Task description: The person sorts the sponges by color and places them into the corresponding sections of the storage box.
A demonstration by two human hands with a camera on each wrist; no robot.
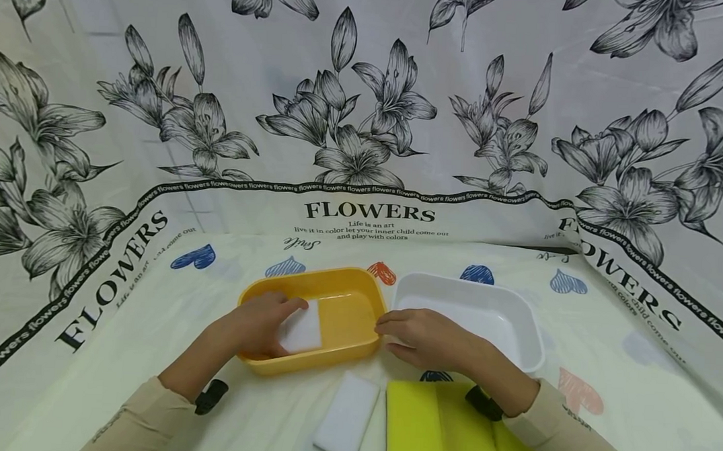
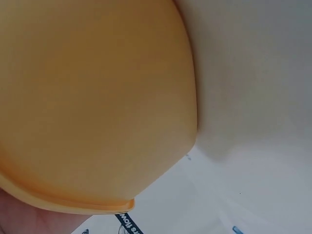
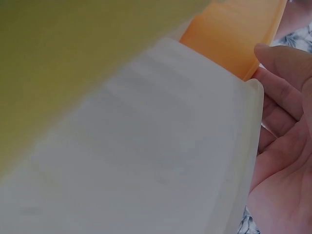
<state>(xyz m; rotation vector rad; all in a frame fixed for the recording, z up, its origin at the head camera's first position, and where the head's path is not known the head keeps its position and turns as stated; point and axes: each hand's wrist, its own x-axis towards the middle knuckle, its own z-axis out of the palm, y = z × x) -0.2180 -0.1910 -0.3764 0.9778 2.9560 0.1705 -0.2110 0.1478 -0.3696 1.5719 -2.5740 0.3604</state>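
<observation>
My left hand (image 1: pixel 260 318) is down in the left part of a yellow plastic tub (image 1: pixel 348 312). Between its thumb and fingers it holds a white sponge block (image 1: pixel 304 327). The left wrist view shows only the tub's outer side (image 2: pixel 97 97) and part of the hand (image 2: pixel 34 217) under the rim. My right hand (image 1: pixel 426 336) grips the tub's right end, its fingertips at the rim; in the right wrist view the thumb and fingers (image 3: pixel 280 58) meet the tub's edge (image 3: pixel 229 36), beside the white tub's corner.
A white plastic tub (image 1: pixel 529 327) stands right of the yellow one, partly behind my right forearm. A second white sponge block (image 1: pixel 347 416) lies on the cloth in front. Yellow sponge pieces (image 1: pixel 416 423) lie side by side under my right arm. A flower-printed curtain (image 1: pixel 367 84) hangs behind.
</observation>
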